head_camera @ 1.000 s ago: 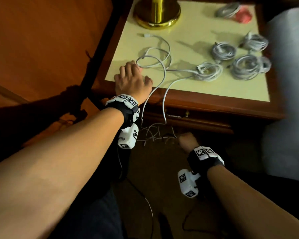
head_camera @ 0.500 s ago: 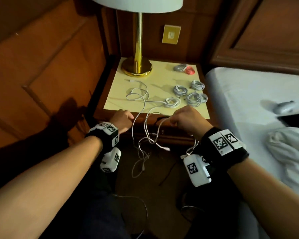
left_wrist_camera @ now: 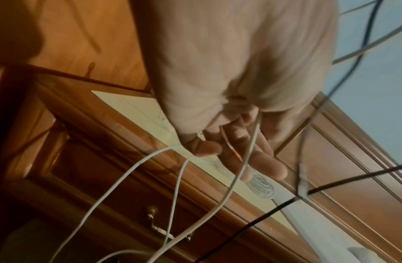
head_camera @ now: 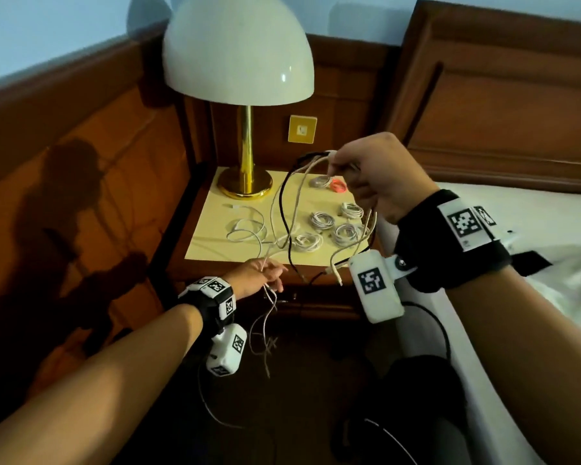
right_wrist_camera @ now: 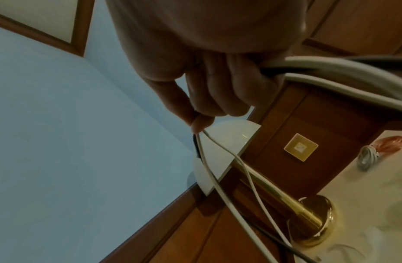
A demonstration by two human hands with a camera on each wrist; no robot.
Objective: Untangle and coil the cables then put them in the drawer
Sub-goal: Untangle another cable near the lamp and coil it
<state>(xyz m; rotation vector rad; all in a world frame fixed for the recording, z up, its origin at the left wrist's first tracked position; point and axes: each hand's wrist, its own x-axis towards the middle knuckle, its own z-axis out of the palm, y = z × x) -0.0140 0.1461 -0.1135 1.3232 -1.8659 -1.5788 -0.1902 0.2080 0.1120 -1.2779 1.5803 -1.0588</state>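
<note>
My right hand (head_camera: 341, 169) is raised above the nightstand and grips a tangle of white cables (head_camera: 297, 199) and one black cable (head_camera: 282, 209). In the right wrist view its thumb and forefinger (right_wrist_camera: 201, 122) pinch the strands, and more cable passes through the curled fingers. The strands hang down to my left hand (head_camera: 265, 273) at the nightstand's front edge. There, white cable (left_wrist_camera: 247, 156) runs between the fingers and under the thumb. Several coiled white cables (head_camera: 321, 221) and a red coil (head_camera: 337, 186) lie on the top. The drawer (head_camera: 302, 307) below is closed.
A brass lamp (head_camera: 245, 186) with a white shade stands at the back left of the nightstand top (head_camera: 208, 246). A loose white cable (head_camera: 245, 226) lies in front of it. The bed (head_camera: 550, 223) is right of the nightstand, and wood panelling runs along the left. The drawer handle (left_wrist_camera: 159, 229) is brass.
My right hand has risen from the nightstand's front edge to well above the top, lifting the tangle. The left hand stays at the front edge. The head view has tilted up.
</note>
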